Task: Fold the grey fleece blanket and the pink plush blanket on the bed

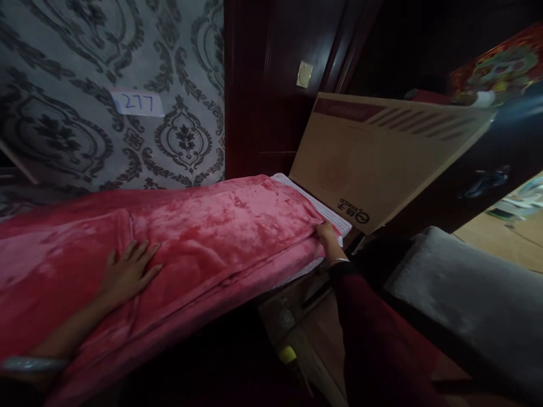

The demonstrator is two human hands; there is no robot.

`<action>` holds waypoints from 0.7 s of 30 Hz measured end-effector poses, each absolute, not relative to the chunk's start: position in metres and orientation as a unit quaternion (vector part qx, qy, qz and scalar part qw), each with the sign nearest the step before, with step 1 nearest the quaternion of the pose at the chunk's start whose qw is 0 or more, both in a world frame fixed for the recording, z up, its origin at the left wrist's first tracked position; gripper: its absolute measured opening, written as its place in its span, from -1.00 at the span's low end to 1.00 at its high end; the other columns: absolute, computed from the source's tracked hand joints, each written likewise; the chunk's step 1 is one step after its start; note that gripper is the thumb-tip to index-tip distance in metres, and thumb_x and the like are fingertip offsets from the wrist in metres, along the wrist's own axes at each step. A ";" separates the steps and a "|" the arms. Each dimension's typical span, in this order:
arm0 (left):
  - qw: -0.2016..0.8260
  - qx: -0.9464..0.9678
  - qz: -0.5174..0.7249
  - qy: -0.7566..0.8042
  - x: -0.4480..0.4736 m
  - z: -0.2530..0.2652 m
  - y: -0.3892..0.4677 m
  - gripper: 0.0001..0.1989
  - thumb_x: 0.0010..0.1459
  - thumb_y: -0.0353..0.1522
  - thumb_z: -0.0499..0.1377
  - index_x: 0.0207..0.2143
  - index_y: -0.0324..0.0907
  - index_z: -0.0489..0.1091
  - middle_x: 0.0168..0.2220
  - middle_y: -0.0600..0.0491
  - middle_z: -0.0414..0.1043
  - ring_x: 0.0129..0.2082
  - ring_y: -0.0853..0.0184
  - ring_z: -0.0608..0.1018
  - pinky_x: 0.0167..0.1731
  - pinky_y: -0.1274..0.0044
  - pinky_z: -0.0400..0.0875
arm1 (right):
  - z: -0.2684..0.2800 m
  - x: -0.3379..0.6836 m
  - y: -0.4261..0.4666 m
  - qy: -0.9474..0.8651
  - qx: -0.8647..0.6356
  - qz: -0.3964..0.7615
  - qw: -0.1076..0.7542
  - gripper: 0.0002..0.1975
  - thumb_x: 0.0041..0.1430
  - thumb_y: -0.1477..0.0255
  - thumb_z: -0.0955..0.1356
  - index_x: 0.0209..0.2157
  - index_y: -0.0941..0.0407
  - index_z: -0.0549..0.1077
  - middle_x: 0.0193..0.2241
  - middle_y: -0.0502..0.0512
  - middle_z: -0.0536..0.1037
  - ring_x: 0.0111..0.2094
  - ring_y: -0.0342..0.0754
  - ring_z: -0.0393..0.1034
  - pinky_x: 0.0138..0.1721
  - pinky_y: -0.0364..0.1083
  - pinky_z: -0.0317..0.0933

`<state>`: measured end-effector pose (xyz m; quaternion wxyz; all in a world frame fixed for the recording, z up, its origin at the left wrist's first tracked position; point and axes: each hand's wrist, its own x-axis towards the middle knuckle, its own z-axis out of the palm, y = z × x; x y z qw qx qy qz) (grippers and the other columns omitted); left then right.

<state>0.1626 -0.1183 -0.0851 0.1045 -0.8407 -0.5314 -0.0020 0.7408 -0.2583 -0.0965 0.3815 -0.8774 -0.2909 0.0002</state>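
A plush red-pink blanket lies folded in a long strip over a narrow surface against the wall. My left hand rests flat on top of it, fingers spread, beside a raised fold line. At the far right end, my right hand grips the blanket's front corner, its fingertips partly hidden by the cloth. A striped white cloth shows from under the blanket at that end and along the front edge.
A large cardboard box leans by the dark door, close behind the blanket's right end. To the right stands a grey padded seat. Patterned wallpaper with a paper label reading 277 covers the wall behind.
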 end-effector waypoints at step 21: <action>-0.026 -0.963 -0.002 -0.268 0.265 -0.069 -0.139 -0.32 0.35 -0.05 -0.01 0.45 0.04 0.03 0.49 -0.01 -0.12 0.50 0.02 -0.11 0.40 0.02 -0.33 | -0.112 0.737 -0.253 -0.183 -0.921 -0.008 0.343 -0.41 0.21 0.33 0.35 0.24 0.27 0.37 0.00 0.44 0.57 0.01 0.22 0.51 -0.02 0.05 0.35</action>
